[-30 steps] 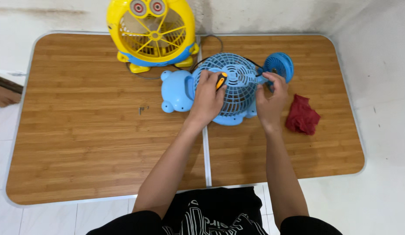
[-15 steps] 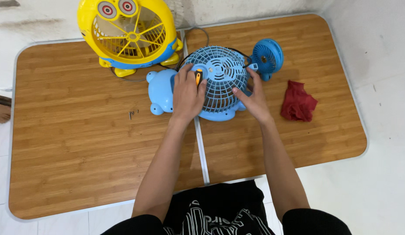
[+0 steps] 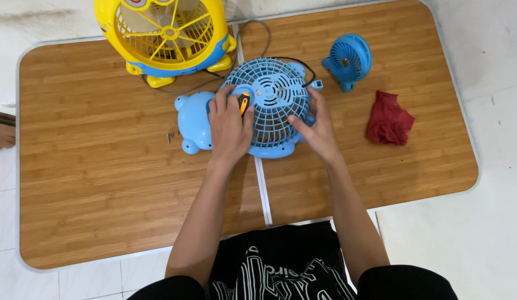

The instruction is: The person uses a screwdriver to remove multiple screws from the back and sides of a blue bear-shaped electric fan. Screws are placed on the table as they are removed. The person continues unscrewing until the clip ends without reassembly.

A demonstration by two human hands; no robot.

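A light-blue bear-shaped fan [image 3: 269, 105] lies on its back in the middle of the wooden table [image 3: 103, 166], its round grille facing up. My left hand [image 3: 228, 128] rests on the grille's left side and grips a yellow-and-black screwdriver [image 3: 243, 103] against it. My right hand [image 3: 317, 130] holds the grille's right rim, fingers spread over the wires. A black cable [image 3: 294, 61] with a small blue plug runs off the fan's top right.
A yellow cartoon-faced fan [image 3: 167, 36] stands at the back left. A small blue fan [image 3: 347, 60] sits at the back right, with a crumpled red cloth [image 3: 389, 119] beside it. A few small screws [image 3: 171, 136] lie left of the blue fan.
The view has shifted, so everything sits lower and further left. My right hand has moved from the plug near the small fan down onto the grille's right rim.
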